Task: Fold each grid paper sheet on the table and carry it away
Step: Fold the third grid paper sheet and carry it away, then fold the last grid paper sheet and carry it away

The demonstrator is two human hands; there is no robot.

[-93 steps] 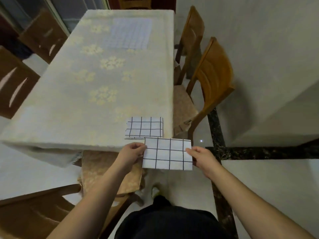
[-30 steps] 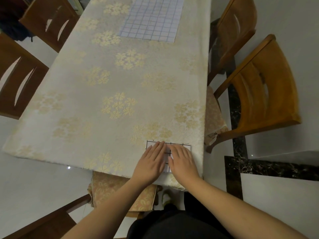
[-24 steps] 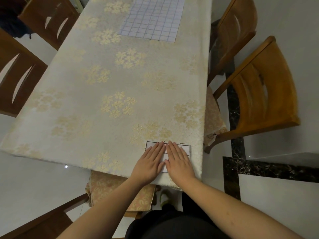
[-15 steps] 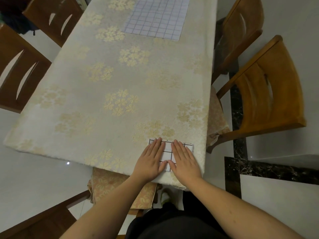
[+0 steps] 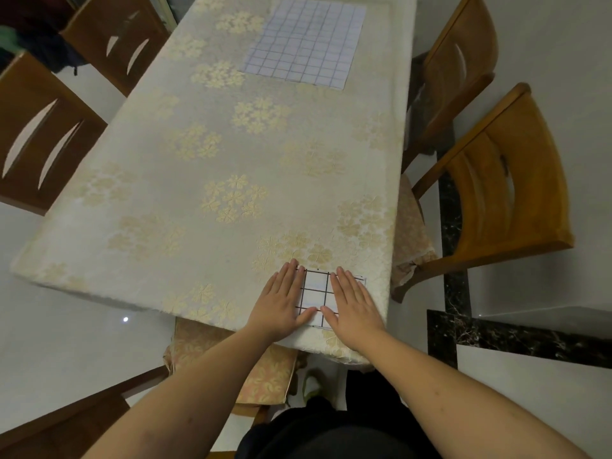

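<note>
Folded grid paper (image 5: 315, 289), hands seemingly farther apart.

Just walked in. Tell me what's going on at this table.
A person is pressing a folded grid paper flat near the table's near right corner. The left hand and right hand lie palm down on it with fingers straight, a strip of grid showing between them. A larger unfolded grid sheet lies flat at the far end, not yet folded. Wooden chairs stand around.

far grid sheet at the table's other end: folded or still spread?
Spread. The far grid sheet lies flat and full-size on the tablecloth, with no crease or doubled edge.
</note>
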